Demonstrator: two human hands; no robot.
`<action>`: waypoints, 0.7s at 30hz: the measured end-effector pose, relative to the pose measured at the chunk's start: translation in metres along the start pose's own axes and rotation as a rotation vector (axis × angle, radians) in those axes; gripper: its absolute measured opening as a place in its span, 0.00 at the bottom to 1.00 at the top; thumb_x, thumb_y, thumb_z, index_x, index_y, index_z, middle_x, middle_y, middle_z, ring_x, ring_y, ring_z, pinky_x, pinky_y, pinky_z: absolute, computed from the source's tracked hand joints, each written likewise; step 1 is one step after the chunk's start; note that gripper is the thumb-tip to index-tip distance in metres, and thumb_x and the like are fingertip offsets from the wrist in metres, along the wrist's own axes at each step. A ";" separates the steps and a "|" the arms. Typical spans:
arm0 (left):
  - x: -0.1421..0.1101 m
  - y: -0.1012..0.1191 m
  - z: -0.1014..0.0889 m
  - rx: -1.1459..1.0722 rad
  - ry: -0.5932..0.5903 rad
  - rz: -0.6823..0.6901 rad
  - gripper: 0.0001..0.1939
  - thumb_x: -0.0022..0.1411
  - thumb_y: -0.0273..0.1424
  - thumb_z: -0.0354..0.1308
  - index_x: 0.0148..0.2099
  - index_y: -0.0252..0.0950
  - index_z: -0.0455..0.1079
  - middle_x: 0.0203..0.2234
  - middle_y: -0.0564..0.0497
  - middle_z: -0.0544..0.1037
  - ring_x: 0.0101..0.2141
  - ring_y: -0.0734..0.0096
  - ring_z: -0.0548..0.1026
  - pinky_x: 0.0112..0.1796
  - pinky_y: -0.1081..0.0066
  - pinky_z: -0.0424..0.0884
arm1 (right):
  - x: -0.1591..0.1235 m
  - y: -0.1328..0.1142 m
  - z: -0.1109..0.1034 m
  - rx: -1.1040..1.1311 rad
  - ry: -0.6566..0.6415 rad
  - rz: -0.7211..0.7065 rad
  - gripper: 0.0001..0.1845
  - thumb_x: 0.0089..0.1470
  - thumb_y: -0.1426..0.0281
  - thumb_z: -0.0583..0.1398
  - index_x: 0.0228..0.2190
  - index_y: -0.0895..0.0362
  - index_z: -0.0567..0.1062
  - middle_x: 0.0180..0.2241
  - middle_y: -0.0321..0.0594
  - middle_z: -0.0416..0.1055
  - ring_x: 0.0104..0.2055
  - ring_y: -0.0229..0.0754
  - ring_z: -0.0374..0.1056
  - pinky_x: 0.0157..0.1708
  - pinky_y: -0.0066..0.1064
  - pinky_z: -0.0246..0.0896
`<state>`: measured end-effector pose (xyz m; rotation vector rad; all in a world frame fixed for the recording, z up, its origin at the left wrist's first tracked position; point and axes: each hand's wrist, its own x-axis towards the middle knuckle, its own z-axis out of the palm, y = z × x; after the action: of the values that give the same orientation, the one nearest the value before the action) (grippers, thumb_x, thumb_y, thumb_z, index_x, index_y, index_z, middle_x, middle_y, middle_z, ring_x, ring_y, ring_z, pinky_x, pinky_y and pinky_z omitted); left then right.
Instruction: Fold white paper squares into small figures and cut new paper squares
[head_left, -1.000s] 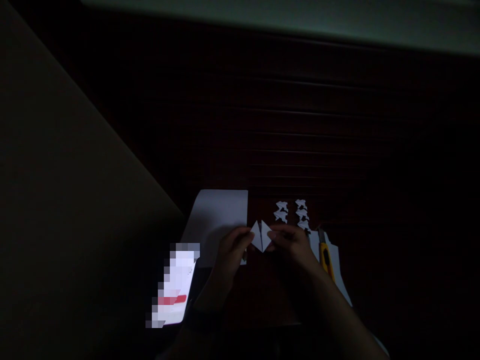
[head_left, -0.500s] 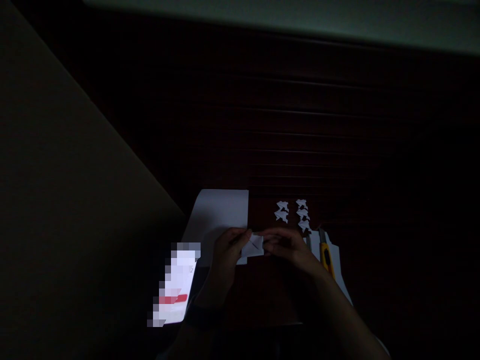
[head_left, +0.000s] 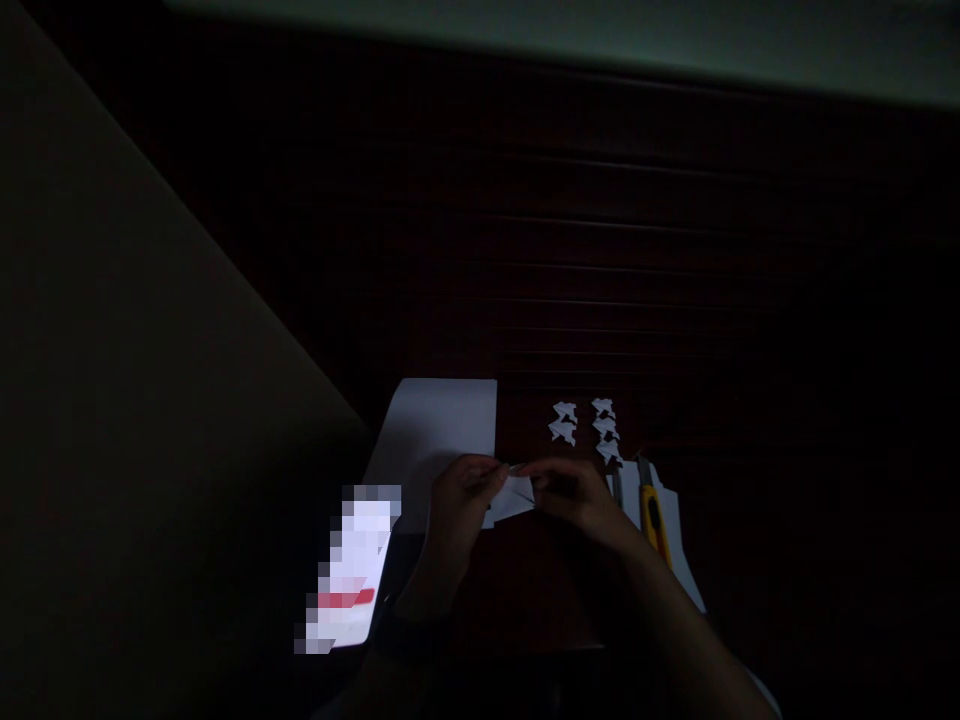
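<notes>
Between my two hands is a small folded piece of white paper (head_left: 515, 497), with creases showing in the dim light. My left hand (head_left: 461, 497) pinches its left upper edge with thumb and fingers. On the other side, my right hand (head_left: 574, 490) grips the right upper edge, its fingertips close to those of the left. Beyond the hands, several small folded white paper figures (head_left: 565, 411) lie in two columns on the dark red-brown table (head_left: 525, 590). Parts of the folded paper are hidden behind my fingers.
A stack of white sheets (head_left: 448, 415) lies behind my left hand. At the left a lit phone screen (head_left: 352, 620) leans or lies, partly blurred. To the right, a yellow utility knife (head_left: 655, 522) rests on more white paper (head_left: 679, 540), beside a grey strip-like object (head_left: 617, 487).
The folded paper has turned slightly between my hands. My fingertips have come closer together along its top edge, and the right hand has shifted its grip.
</notes>
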<state>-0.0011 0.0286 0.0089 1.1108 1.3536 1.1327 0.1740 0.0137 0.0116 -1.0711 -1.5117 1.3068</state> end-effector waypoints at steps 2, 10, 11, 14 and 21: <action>0.000 -0.002 0.001 -0.008 -0.024 0.005 0.13 0.45 0.35 0.66 0.33 0.34 0.72 0.28 0.48 0.78 0.29 0.68 0.75 0.28 0.73 0.68 | 0.001 0.001 0.000 -0.033 0.018 0.007 0.13 0.46 0.73 0.63 0.38 0.53 0.78 0.31 0.37 0.73 0.33 0.39 0.67 0.33 0.30 0.62; 0.000 -0.003 0.002 0.043 -0.036 0.030 0.11 0.45 0.33 0.66 0.32 0.33 0.74 0.28 0.47 0.79 0.31 0.66 0.77 0.31 0.71 0.71 | 0.002 0.000 -0.007 -0.106 -0.086 -0.046 0.19 0.44 0.83 0.57 0.34 0.53 0.80 0.36 0.37 0.74 0.40 0.40 0.69 0.39 0.31 0.62; -0.001 -0.002 0.002 0.046 -0.027 0.024 0.12 0.44 0.32 0.67 0.33 0.33 0.74 0.29 0.46 0.79 0.32 0.65 0.77 0.31 0.71 0.72 | 0.002 0.000 -0.008 -0.118 -0.093 -0.040 0.19 0.44 0.83 0.58 0.34 0.53 0.80 0.36 0.37 0.74 0.39 0.40 0.69 0.39 0.31 0.62; -0.002 0.000 0.002 0.019 -0.027 -0.011 0.12 0.44 0.32 0.67 0.34 0.33 0.75 0.31 0.45 0.80 0.33 0.64 0.78 0.33 0.69 0.73 | 0.002 -0.001 -0.010 -0.125 -0.080 -0.023 0.15 0.45 0.81 0.60 0.33 0.53 0.80 0.36 0.38 0.75 0.40 0.41 0.70 0.40 0.32 0.62; -0.005 0.008 0.002 -0.020 -0.063 -0.092 0.11 0.45 0.31 0.66 0.34 0.33 0.76 0.31 0.45 0.81 0.32 0.63 0.78 0.32 0.71 0.73 | 0.004 -0.002 -0.009 -0.095 -0.039 0.015 0.04 0.47 0.70 0.64 0.29 0.54 0.80 0.33 0.38 0.76 0.37 0.42 0.71 0.39 0.32 0.63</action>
<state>0.0015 0.0247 0.0177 1.0511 1.3278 1.0345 0.1812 0.0201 0.0149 -1.1249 -1.6114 1.2834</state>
